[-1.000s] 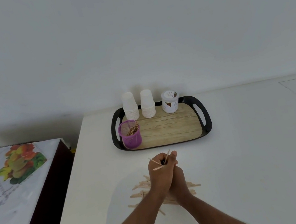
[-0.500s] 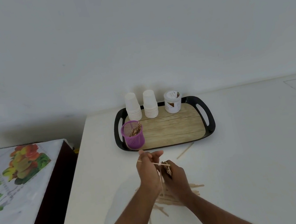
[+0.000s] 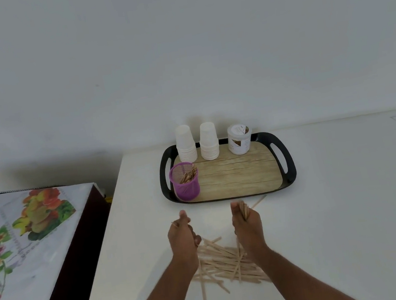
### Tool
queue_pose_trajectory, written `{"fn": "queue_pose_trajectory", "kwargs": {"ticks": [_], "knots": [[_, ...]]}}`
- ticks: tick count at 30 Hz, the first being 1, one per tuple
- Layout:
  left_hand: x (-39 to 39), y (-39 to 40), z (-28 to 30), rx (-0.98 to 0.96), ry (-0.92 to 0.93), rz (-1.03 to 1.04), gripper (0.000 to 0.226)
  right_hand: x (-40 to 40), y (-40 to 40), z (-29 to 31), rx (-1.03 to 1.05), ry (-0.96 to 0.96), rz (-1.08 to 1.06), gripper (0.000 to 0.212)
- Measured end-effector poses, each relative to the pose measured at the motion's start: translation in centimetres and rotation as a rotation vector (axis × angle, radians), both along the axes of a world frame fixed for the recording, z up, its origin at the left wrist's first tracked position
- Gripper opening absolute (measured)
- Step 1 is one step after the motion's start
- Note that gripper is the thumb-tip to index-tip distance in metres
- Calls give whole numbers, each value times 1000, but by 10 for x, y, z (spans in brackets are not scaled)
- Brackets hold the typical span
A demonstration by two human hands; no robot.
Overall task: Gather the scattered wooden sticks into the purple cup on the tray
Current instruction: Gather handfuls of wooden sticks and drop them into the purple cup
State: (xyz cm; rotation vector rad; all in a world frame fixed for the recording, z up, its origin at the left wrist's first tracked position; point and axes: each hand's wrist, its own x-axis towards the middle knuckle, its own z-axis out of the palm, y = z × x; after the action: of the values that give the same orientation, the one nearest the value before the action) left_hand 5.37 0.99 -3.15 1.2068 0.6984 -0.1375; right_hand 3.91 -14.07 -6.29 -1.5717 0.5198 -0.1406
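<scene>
Now you are holding sticks in front of the tray.

Your right hand (image 3: 246,222) is curling tightly around a small bunch of wooden sticks (image 3: 243,209). Your left hand (image 3: 183,234) is curled too, maybe pinching one stick, but I cannot tell for sure. The purple cup (image 3: 185,185) is sitting at the tray's (image 3: 289,161) front left corner, with sticks already inside. Many loose sticks (image 3: 225,264) are lying on the white table (image 3: 343,204) near its front edge. Sticks may slip and fall if you are tipping the bunch carelessly.
</scene>
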Motion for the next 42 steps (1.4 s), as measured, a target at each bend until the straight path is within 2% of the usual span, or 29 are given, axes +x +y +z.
{"fn": "queue_pose_trajectory", "kwargs": {"ticks": [4, 7, 9, 12, 17, 21, 24, 26, 29, 31, 33, 35, 37, 40, 42], "knots": [[-6, -17, -2, -11, 67, -174, 25, 10, -7, 13, 366, 111, -98, 47], [-9, -34, 0, -97, 73, -206, 32, 13, -10, 18, 508, 202, -69, 42], [-11, -44, 2, -198, 54, -199, 43, 10, -7, 18, 476, 285, -12, 38], [-12, -58, 9, -332, 62, -287, 63, 5, 3, 14, 399, 307, 85, 46], [-5, -69, 11, -337, 131, -281, 82, -1, 17, 5, 278, 267, 136, 44], [6, -61, 11, -346, 137, -391, 85, -8, 16, 10, 321, 206, 213, 42], [8, -54, 13, -401, 105, -529, 96, -9, 13, 9, 292, 234, 225, 45], [2, -53, 20, -247, 76, -623, 84, -6, 9, 8, 254, 267, 190, 51], [-7, -45, 11, 330, -152, -715, 63, -1, -5, 9, 167, 234, 143, 47], [-10, -29, -6, 581, -303, -721, 62, 2, -20, 16, 103, 172, 120, 33], [-10, -4, -30, 774, -363, -757, 77, 8, -41, 16, -213, 127, 195, 27], [-12, 27, -51, 951, -372, -797, 103, 13, -65, 9, -696, 146, 326, 24], [-16, 59, -65, 1110, -406, -841, 107, 16, -86, 2, -1031, 173, 419, 28], [-24, 98, -77, 1234, -476, -946, 86, 16, -107, -4, -1252, 191, 555, 44], [-32, 113, -79, 1284, -544, -1037, 85, 13, -114, -10, -1325, 189, 570, 49]]}}
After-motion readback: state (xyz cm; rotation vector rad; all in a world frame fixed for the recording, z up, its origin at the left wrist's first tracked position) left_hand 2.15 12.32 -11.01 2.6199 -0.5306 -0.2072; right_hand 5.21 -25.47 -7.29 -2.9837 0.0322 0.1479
